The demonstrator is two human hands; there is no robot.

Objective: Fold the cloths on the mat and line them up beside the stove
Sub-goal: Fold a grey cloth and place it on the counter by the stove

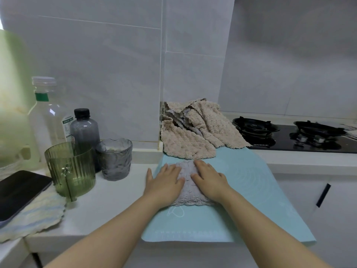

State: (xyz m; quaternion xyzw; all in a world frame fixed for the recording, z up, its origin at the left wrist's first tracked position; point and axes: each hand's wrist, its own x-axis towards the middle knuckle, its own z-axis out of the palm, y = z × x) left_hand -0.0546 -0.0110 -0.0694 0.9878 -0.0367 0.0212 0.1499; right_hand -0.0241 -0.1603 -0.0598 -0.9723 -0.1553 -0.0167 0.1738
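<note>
A folded grey-lilac cloth (188, 187) lies on the light blue mat (247, 190) in the middle of the counter. My left hand (164, 180) presses flat on the cloth's left side, fingers straight. On its right side my right hand (209, 177) presses flat as well. Behind them, a heap of beige cloths (195, 128) sits crumpled at the mat's far end against the wall corner. The black gas stove (289, 134) lies to the right of the heap.
At the left stand a green ribbed cup (70, 169), a grey glass (116, 159), a dark bottle (85, 128) and a clear bottle (48, 117). A black phone (19, 190) rests on a striped cloth (34, 217). The mat overhangs the counter's front edge.
</note>
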